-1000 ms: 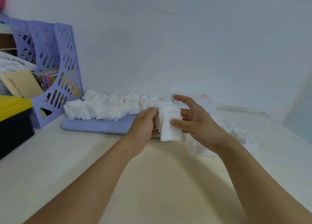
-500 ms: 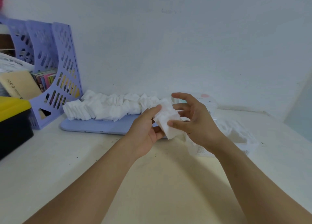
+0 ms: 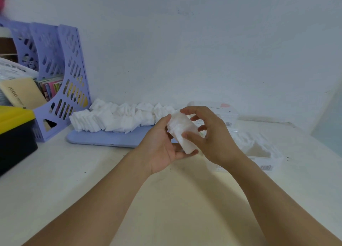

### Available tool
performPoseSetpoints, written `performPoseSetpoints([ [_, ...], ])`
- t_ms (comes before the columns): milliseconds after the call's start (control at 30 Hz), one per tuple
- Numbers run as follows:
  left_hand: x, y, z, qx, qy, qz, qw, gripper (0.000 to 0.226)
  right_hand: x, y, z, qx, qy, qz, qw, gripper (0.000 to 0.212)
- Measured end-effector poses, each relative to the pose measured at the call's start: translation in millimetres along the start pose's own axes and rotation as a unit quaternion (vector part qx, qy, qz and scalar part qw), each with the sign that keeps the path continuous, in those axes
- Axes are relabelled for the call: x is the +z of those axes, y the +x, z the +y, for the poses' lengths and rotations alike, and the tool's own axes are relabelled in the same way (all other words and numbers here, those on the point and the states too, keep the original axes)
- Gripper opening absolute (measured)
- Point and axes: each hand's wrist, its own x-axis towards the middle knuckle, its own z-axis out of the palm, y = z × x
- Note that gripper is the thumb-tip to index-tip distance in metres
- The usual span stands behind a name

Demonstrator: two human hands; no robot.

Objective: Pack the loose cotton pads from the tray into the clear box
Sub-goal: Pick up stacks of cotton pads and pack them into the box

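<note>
Pale, matte wall and a smooth cream worktop (image 3: 74, 171) frame both hands, which meet above it around one soft white stack of square cotton pads (image 3: 183, 132): the left hand (image 3: 162, 149) cradles it from below with curled fingers, the right hand (image 3: 209, 134) pinches it from the side. Beyond the left hand, fluffy loose pads (image 3: 114, 119) lie in a ragged row on a flat lilac plastic tray (image 3: 103, 138); behind the right hand sits the clear box (image 3: 262, 153), rectangular and partly filled with white pads.

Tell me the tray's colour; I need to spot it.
Pale lilac-blue, plain; the tray shows in the head view, the only one.
</note>
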Motion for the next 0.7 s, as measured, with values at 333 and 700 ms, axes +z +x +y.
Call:
performPoseSetpoints([
  [333,16,-5,-2,-0.017,-0.030,0.060,0.998,0.048,13,-6,-13,0.085,0.019,-0.040,0.995,0.095],
  [700,33,-10,-12,-0.034,-0.137,0.073,0.987,0.053,20,-7,-21,0.073,-0.034,-0.040,0.996,0.082],
])
